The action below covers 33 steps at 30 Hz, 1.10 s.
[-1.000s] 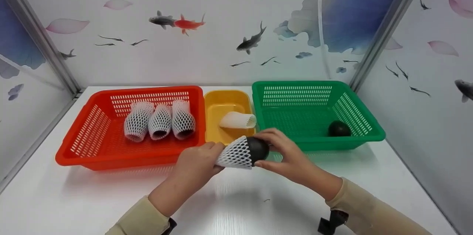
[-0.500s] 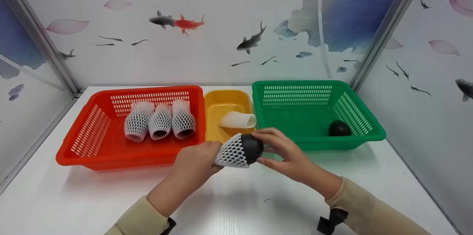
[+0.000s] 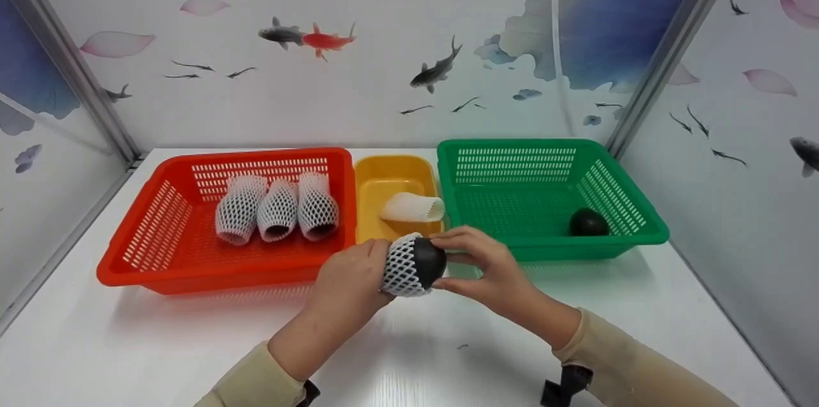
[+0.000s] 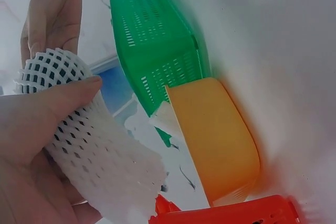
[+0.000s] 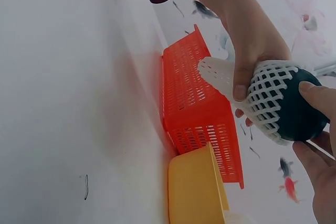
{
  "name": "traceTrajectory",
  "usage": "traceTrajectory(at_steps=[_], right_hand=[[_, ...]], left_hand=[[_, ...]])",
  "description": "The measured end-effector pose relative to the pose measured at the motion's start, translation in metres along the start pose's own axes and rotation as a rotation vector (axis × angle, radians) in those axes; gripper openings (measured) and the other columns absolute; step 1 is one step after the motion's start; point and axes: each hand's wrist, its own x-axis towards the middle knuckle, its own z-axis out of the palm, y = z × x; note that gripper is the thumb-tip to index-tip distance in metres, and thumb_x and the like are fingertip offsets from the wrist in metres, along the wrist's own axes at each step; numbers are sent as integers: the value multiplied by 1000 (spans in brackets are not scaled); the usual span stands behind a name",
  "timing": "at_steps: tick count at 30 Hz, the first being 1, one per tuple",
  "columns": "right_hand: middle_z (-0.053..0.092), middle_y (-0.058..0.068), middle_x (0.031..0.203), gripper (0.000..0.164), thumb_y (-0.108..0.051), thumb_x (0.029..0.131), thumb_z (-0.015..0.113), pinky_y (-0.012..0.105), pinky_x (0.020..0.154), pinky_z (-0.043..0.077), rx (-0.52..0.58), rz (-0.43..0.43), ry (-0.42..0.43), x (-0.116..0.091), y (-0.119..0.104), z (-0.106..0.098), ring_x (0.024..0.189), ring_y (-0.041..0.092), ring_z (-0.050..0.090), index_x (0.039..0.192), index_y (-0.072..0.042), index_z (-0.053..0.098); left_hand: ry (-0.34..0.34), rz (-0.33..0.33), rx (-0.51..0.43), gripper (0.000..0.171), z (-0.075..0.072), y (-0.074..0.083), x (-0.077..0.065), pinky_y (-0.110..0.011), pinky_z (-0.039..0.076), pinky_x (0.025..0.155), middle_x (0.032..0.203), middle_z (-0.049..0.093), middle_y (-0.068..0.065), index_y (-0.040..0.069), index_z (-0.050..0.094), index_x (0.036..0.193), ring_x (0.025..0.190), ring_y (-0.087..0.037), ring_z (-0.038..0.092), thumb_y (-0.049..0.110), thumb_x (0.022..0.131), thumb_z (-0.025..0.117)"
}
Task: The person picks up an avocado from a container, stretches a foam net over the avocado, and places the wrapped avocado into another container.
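Note:
Above the table, in the middle of the head view, a white foam net sleeve covers part of a dark, smooth avocado. My left hand grips the sleeve around the covered end, its thumb pressed on the mesh in the left wrist view. The sleeve's loose tail sticks out beyond that hand. On the other side, my right hand holds the bare rounded end of the avocado between thumb and fingers, as the right wrist view shows.
A red basket on the left holds three sleeved pieces. The yellow tray in the middle has one white sleeve in it. At right, a green basket contains another dark avocado. Printed walls stand behind and beside the table.
The avocado and the sleeve's open end have shifted left. My left hand has moved slightly right along the sleeve, nearer the avocado, and my right hand has followed a little leftward.

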Motion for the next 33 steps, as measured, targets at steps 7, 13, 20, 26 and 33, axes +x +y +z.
traceTrajectory(at_steps=[7, 13, 20, 26, 33], right_hand=[[59, 17, 119, 52, 6, 71, 82, 35, 85, 54, -9, -5, 3, 1, -1, 4, 113, 28, 59, 119, 4, 64], [56, 18, 120, 51, 6, 72, 81, 36, 85, 54, 0, -15, -11, 2, 1, 6, 113, 29, 58, 120, 4, 63], [59, 14, 117, 45, 5, 76, 78, 35, 83, 55, -57, -103, -83, 5, 2, -5, 108, 26, 60, 120, 1, 67], [64, 9, 108, 39, -1, 75, 81, 31, 86, 54, -98, -148, -77, 7, 2, -8, 102, 23, 61, 112, -3, 71], [63, 10, 104, 39, 4, 71, 82, 28, 86, 53, -109, -127, -58, 5, 2, -3, 98, 24, 60, 109, -1, 71]], left_hand=[[-22, -21, -13, 65, -3, 3, 2, -37, 56, 74, 95, 66, -10, 3, 58, 110, 76, -24, 61, 39, 67, 89], [-31, -30, -39, 71, -3, 5, 2, -36, 56, 74, 98, 65, -9, 4, 57, 116, 78, -22, 60, 45, 67, 88], [27, 12, -47, 70, -2, 2, 2, -35, 54, 71, 97, 65, -6, 7, 57, 114, 78, -21, 60, 45, 65, 89], [5, 22, -71, 72, 1, 3, 4, -35, 53, 75, 100, 65, -6, 8, 56, 117, 82, -21, 59, 43, 64, 90], [-10, 34, -74, 77, 2, 7, 4, -37, 53, 78, 106, 65, -7, 7, 54, 123, 88, -23, 61, 40, 64, 91]])
